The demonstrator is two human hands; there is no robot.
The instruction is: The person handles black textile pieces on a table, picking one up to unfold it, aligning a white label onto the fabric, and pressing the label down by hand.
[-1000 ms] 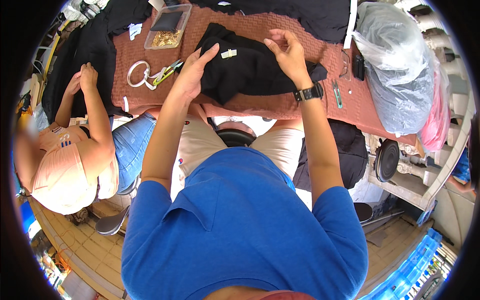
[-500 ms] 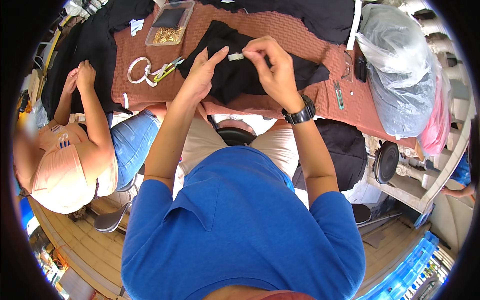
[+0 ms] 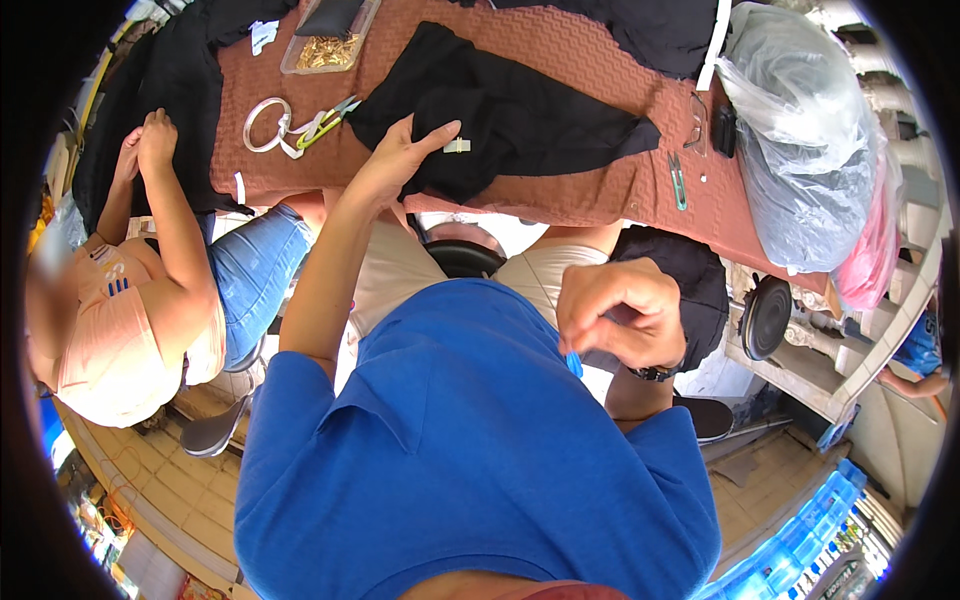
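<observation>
My left hand [image 3: 403, 152] grips the near part of a black cloth piece [image 3: 530, 105] spread on the table, thumb stretched out on top and fingers partly hidden by the fabric. Beside the thumb tip, a small white label [image 3: 457, 146] lies on the cloth. My right hand [image 3: 625, 315] is raised close to my body, well away from the cloth, with thumb and index finger pinched together. What the pinch holds, if anything, is too fine to see; no thread shows clearly.
Brown cloth [image 3: 600, 190] covers the table. Left of the black piece lie yellow-green scissors [image 3: 320, 127], a white ribbon roll [image 3: 252, 140] and a clear box [image 3: 365, 35] of gold-coloured pieces. Green snips [image 3: 678, 185], eyeglasses [image 3: 698, 125] and a plastic bag [image 3: 800, 150] are at right. A co-worker [image 3: 130, 320] sits left.
My right hand has pulled back from the label toward my body, still pinched. The left hand stays on the cloth, which now lies flatter, with the label uncovered.
</observation>
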